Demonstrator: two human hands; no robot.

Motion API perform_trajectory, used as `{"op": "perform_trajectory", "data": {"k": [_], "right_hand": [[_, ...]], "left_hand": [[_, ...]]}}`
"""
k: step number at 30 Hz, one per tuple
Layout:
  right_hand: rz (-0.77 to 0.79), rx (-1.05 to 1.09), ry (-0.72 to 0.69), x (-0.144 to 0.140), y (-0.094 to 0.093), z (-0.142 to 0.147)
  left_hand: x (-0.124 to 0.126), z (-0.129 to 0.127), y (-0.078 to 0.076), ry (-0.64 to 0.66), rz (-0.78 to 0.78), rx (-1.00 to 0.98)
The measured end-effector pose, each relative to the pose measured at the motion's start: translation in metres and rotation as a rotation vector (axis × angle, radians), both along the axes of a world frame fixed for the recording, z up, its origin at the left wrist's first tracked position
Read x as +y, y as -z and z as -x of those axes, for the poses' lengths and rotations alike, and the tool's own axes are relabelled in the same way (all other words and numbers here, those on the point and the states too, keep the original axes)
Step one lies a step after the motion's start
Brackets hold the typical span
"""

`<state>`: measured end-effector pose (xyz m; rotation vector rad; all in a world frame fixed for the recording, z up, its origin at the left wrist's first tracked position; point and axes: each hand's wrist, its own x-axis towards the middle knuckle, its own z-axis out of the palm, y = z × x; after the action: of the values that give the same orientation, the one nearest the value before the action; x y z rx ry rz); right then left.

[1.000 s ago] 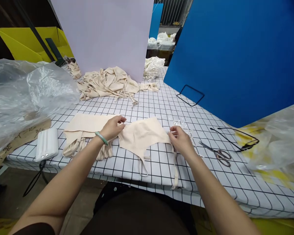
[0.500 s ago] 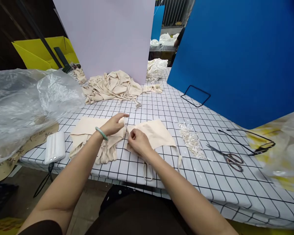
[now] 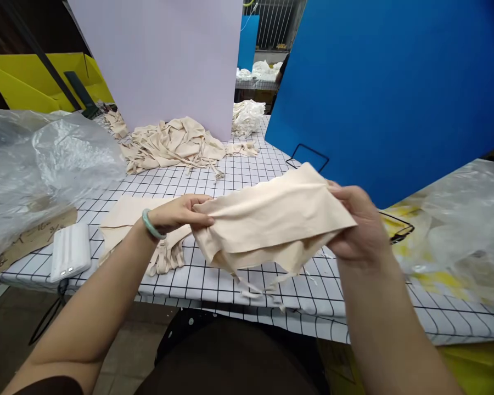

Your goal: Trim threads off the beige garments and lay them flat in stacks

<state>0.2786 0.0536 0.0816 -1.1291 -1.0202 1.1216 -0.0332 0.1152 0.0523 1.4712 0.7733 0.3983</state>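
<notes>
Stretched between my two hands, a cream fabric piece [image 3: 267, 216] with thin straps hangs above the table. My left hand [image 3: 185, 211], below a pale green bangle [image 3: 151, 224], pinches its left end. The right end is gripped by my right hand [image 3: 356, 222], thumb on top and the other fingers partly hidden behind the cloth. Behind my left wrist lies a stack of similar cream pieces [image 3: 123, 211], their straps gathered toward the front edge. The lifted cloth and my right hand cover the area where the scissors and scraps lay.
A heap of cream fabric pieces [image 3: 177, 142] lies at the back, against a pale lilac board [image 3: 160, 60]. A blue board [image 3: 374, 82] stands to the right. Plastic bags [image 3: 66, 153] and a white power bank [image 3: 71, 252] are on the left. Glasses [image 3: 399, 233] show partly behind my right hand.
The cream piece lay on the table and is now lifted and held out by both hands. My right hand has moved right and up; the view has shifted slightly rightward.
</notes>
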Motion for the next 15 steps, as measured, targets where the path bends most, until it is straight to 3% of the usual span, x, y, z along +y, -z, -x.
{"op": "perform_trajectory", "data": {"k": [3, 5, 7, 11, 13, 15], "right_hand": [[0.234, 0.028, 0.078, 0.020, 0.054, -0.005], [0.240, -0.029, 0.116, 0.014, 0.087, 0.000], [0.193, -0.045, 0.043, -0.008, 0.111, 0.009], [0.205, -0.008, -0.259, -0.056, 0.138, 0.008], [0.198, 0.008, -0.219, -0.058, 0.144, -0.015], [0.177, -0.033, -0.080, -0.042, 0.146, -0.047]], "left_hand": [[0.018, -0.006, 0.023, -0.200, -0.211, 0.304], [0.026, -0.015, 0.043, -0.357, -0.397, 0.508], [0.026, -0.024, 0.061, -0.462, -0.519, 0.583], [0.009, -0.040, 0.085, -0.408, -0.795, 0.556], [-0.004, -0.046, 0.094, -0.329, -0.953, 0.557], [-0.015, -0.049, 0.100, -0.285, -1.046, 0.573]]}}
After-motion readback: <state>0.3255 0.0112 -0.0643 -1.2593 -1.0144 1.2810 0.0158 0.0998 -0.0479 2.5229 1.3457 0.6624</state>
